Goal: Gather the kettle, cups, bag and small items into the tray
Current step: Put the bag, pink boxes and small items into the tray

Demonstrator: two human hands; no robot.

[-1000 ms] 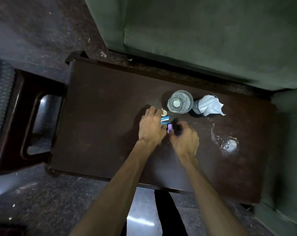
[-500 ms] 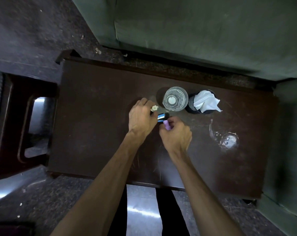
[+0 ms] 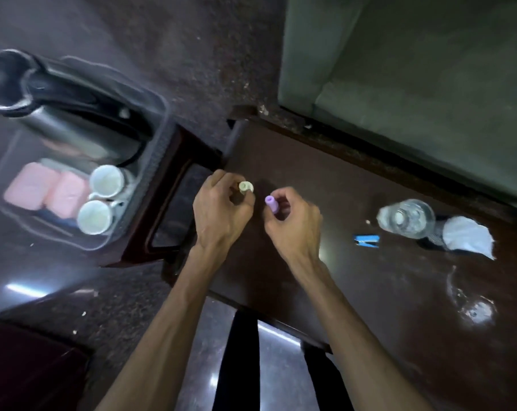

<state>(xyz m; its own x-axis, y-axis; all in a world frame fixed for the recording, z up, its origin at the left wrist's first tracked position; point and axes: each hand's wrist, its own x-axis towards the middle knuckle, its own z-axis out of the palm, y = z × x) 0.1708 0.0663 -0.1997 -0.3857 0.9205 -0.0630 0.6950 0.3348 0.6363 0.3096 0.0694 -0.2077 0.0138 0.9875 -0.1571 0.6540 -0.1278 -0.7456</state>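
Observation:
My left hand (image 3: pixel 221 212) grips a small cream-white round item (image 3: pixel 246 187) near the dark table's left end. My right hand (image 3: pixel 293 223) pinches a small purple tube (image 3: pixel 271 203) beside it. To the left, a clear plastic tray (image 3: pixel 159 149) holds a steel kettle (image 3: pixel 64 114) with a black handle, two white cups (image 3: pixel 107 180) (image 3: pixel 93 217) and two pink pouches (image 3: pixel 45 192). A small blue item (image 3: pixel 367 241) lies on the table to my right.
A clear glass (image 3: pixel 407 216) and a dark holder with white tissue (image 3: pixel 465 237) stand on the brown table (image 3: pixel 370 292). A wet patch (image 3: pixel 474 310) shines near its right end. The tray rests on a dark wooden stand (image 3: pixel 174 203). A green sofa (image 3: pixel 414 69) lies behind.
Both hands lifted their small items and moved left toward the tray. The view swung left, bringing the tray with kettle and cups into sight. The blue item stayed on the table.

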